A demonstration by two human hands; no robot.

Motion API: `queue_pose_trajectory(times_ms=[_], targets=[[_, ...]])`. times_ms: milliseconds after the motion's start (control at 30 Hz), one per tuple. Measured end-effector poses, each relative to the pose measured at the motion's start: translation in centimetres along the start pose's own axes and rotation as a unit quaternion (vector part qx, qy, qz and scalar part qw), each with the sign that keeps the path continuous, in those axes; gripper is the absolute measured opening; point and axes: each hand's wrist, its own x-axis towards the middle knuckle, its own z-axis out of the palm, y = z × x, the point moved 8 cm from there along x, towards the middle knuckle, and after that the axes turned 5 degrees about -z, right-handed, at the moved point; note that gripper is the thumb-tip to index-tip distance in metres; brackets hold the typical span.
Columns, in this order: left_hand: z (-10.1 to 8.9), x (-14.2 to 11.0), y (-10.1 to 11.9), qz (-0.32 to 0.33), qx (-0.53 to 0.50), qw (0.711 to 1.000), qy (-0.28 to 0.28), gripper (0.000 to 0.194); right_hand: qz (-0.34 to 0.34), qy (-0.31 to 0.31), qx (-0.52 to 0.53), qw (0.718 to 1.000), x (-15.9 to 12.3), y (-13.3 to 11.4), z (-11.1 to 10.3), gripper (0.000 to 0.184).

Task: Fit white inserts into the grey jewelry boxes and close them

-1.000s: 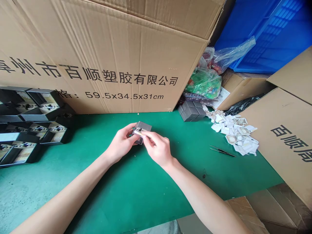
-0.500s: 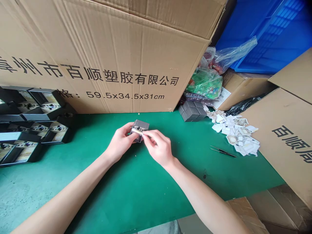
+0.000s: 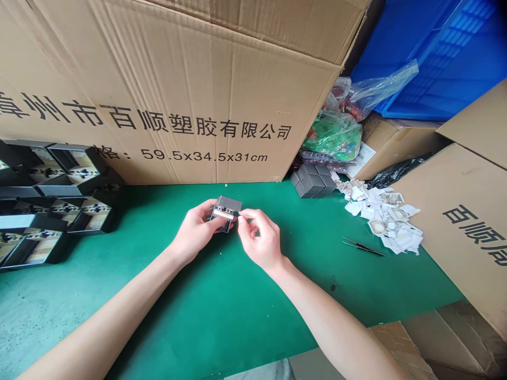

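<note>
The left hand (image 3: 194,232) clenches a small grey box (image 3: 226,207) above the green desk (image 3: 277,295), its fingers wrapped around the box's side. The right hand (image 3: 259,237) is released, holding nothing, its fingertips just beside the box. Left of the box sit black trays (image 3: 79,214). Right of it lie tweezers (image 3: 362,246) and paper scraps (image 3: 382,214), with stacked grey cubes (image 3: 311,181) nearer. Beyond the box stands a large carton (image 3: 158,95).
</note>
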Motion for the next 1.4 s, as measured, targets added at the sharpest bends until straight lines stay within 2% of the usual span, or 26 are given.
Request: queue_pose_trajectory(times_ms=[167, 433, 567, 767, 867, 933, 1000, 1167, 1400], targets=[[0.1, 0.0, -0.2, -0.010, -0.003, 1.000, -0.007, 0.039, 0.035, 0.006, 0.009, 0.999, 0.0, 0.4, 0.0, 0.017], [-0.5, 0.5, -1.6, -0.032, -0.067, 0.997, -0.012, 0.034, 0.037, -0.005, 0.024, 0.999, 0.3, 0.3, 0.1, 0.020], [-0.3, 0.4, -1.4, -0.029, -0.070, 0.997, -0.020, 0.034, 0.034, -0.008, 0.027, 0.999, 0.2, 0.4, 0.1, 0.019], [-0.2, 0.2, -0.7, -0.007, -0.030, 0.999, -0.014, 0.035, 0.064, -0.028, 0.029, 0.997, 0.0, 1.2, 0.7, 0.022], [0.0, 0.2, -0.6, -0.003, -0.021, 1.000, -0.020, 0.039, 0.092, -0.053, 0.038, 0.994, 0.0, 1.7, 1.2, 0.038], [0.2, 0.1, -0.6, 0.000, -0.021, 0.999, -0.028, 0.043, 0.095, -0.070, 0.042, 0.992, -0.1, 1.8, 1.6, 0.055], [0.4, 0.1, -0.6, -0.002, -0.019, 0.999, -0.037, 0.047, 0.088, -0.081, 0.041, 0.992, -0.2, 1.9, 1.9, 0.063], [0.8, 0.0, -0.6, -0.003, 0.006, 0.998, -0.064, 0.052, 0.066, -0.085, 0.026, 0.994, -0.2, 1.9, 1.9, 0.045], [1.0, -0.2, -0.1, 0.017, 0.082, 0.995, -0.060, 0.054, 0.066, -0.090, 0.026, 0.993, 0.3, 1.6, 1.7, 0.032]])
